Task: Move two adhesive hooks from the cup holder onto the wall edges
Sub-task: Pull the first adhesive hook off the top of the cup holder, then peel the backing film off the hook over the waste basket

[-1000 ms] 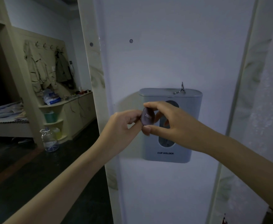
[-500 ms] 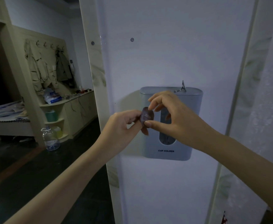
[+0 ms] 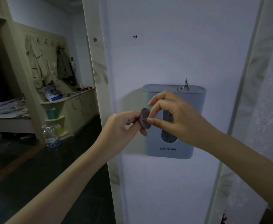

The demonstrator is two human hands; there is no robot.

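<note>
- The left hand is reaching in from the lower left with the forearm stretched forward, its fingers curled and its fingertips pinching the left edge of a small dark oval adhesive hook pad.
- The right hand is coming in from the lower right, wrist bent; its thumb and a finger are closing on the right side of the same pad, while the remaining fingers are arching loosely above it.
- The pad is being held between both hands, just in front of the left part of the grey plastic cup holder; its face is looking smooth and matte.
- The cup holder, a rounded box printed "CUP HOLDER", is hanging on the smooth white wall panel, with a vertical slot window down its front.
- A small metal wire hook is sitting on the holder's flat top, near the right end.
- Pale marbled trim is running along the panel's left edge.
</note>
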